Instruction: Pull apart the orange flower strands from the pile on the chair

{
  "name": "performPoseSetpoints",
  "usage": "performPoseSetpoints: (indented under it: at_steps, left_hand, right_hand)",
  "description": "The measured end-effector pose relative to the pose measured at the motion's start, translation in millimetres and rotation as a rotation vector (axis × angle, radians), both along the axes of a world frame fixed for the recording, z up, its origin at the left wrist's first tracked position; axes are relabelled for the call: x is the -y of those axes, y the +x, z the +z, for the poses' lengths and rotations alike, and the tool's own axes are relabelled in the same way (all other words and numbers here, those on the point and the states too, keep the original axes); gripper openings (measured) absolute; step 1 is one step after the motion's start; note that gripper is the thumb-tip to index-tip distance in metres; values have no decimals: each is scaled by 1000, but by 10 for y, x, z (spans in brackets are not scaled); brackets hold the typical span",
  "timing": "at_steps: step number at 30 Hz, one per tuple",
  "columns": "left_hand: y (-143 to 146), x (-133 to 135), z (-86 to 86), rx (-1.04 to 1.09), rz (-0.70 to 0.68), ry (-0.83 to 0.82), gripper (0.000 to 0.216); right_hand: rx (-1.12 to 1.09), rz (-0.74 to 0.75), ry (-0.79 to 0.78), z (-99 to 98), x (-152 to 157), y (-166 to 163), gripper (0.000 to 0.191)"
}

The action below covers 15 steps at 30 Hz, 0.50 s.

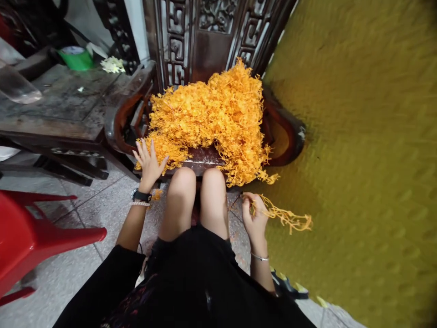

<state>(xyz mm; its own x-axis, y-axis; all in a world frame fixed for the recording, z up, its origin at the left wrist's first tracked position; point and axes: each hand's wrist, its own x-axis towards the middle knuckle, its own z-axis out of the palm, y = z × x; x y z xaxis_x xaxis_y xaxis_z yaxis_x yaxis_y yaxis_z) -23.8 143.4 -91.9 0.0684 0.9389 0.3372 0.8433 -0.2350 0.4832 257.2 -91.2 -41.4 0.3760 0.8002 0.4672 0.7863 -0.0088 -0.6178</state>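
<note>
A large heap of orange, frilly, branching strands [211,109], like artificial flower sprigs, lies on the seat of a dark carved wooden chair [205,158]. My left hand [149,164] rests flat, fingers spread, on the lower left part of the heap, with a dark watch and a beaded bracelet at its wrist. Off the chair's front right, my right hand [254,214] has its fingers closed around one thin orange sprig [290,217]. The sprig trails out to the right, away from the heap. A silver bracelet circles the right wrist.
At the left stands a dark wooden table [68,105] with a roll of green tape [77,58], pale flowers [112,65] and a clear plastic item [18,84]. A red plastic stool [30,237] is at the lower left. A yellow-olive textured surface [362,159] fills the right side.
</note>
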Motion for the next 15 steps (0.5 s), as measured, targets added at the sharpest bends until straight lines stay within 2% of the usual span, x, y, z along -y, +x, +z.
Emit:
performPoseSetpoints:
  at_steps: [4,6,8,10,12,13,15]
  left_hand:
    - [251,164,156,80,-54,44,81]
    - [465,231,212,129,-177,59,69]
    - [741,293,243,173,-373,43,56]
    - [1058,361,263,190,-557,1,53]
    - [1384,439,285,167,-685,-12,60]
    - [1539,480,297,142,-740,-23,63]
    - [1809,554,316,93,-781,-63,58]
  right_hand:
    - [-30,14,-50,-115,102,73,32]
    - [-78,-9,-44,-191,146,97,36]
    - [-123,-31,-27,-311,186,133,40]
    - [-222,-100,-5,-504,230,191,39]
    - [-427,-250,2,-761,299,256,34]
    - [-566,-365,-5,-901,350,282,33]
    - [-658,-420,-67,-1161,488,297,32]
